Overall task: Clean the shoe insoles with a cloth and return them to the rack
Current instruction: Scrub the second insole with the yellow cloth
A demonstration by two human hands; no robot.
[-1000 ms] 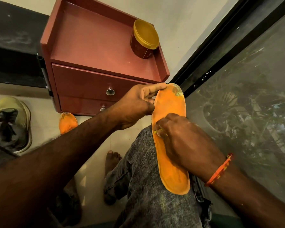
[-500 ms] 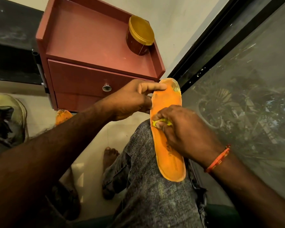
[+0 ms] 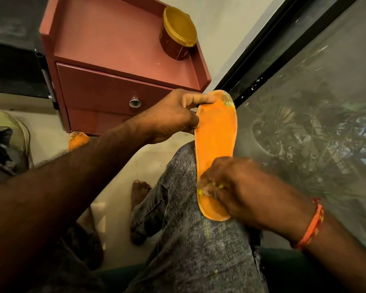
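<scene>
The orange insole [image 3: 215, 144] lies along the person's knee [image 3: 188, 208], its toe end pointing up toward the red drawer cabinet [image 3: 114, 66]. The left hand [image 3: 171, 119] pinches the insole near that toe end, with the thumb laid over the top edge. The right hand [image 3: 230, 187] presses on the heel part of the insole with curled fingers; small yellow bits show under the fingertips, probably the cloth [image 3: 211, 186], but it is blurred and mostly hidden. The cleaning seems to be in the middle: a grey dirty patch is visible at the toe tip of the insole, so this part looks not yet wiped. A second insole [image 3: 78, 139] rests on the floor just below the cabinet, not in a hand. Returning both to the rack is left to do; no rack can be clearly recognised.
</scene>
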